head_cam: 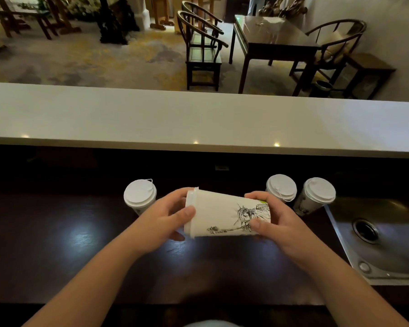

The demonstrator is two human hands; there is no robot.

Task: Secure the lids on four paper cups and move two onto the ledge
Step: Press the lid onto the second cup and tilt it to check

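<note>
A white paper cup (219, 214) with a black line drawing lies sideways in the air above the dark counter, held between both hands. Its white lid (191, 213) points left. My left hand (169, 217) grips the lid end, thumb on the lid's rim. My right hand (273, 219) grips the cup's base end. Three more lidded cups stand upright on the counter: one (139, 195) behind my left hand, two (281, 187) (318, 195) behind my right hand. The pale ledge (198, 119) runs across above them, with no cup on it.
A steel sink (383, 234) with a drain is set into the counter at the right. The dark counter (80, 244) extends left and toward me. Beyond the ledge are wooden chairs (202, 50) and a table (269, 38).
</note>
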